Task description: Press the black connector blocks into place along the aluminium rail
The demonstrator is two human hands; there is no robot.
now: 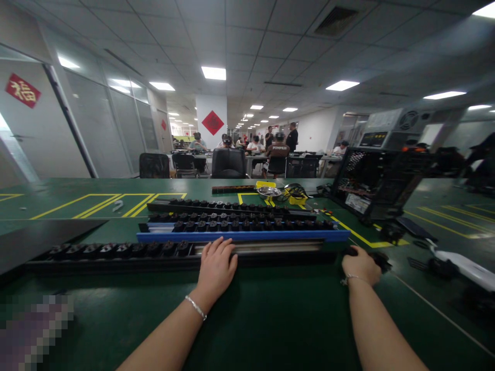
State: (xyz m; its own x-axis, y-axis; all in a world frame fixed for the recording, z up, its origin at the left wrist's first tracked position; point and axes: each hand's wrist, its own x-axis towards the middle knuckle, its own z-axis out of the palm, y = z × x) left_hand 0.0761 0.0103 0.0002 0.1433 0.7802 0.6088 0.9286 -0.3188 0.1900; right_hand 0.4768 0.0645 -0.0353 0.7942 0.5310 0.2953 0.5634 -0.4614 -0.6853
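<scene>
A long black rail [116, 255] with a row of black knobs lies across the green table [247, 319] in front of me. My left hand [215, 268] rests flat on the rail's middle, fingers stretched out. My right hand [361, 265] is curled round the rail's right end, at a black end piece [381, 260]. Behind it lies a blue rail [243, 236] with black knobs, and two further black knob rails [232, 208] sit beyond that.
A black mesh computer case [375, 183] stands at the right. A metal bowl [269, 192], a yellow tray [266, 184] and cables sit behind the rails. A white tool [464, 265] lies at the far right. Several people sit at desks far behind.
</scene>
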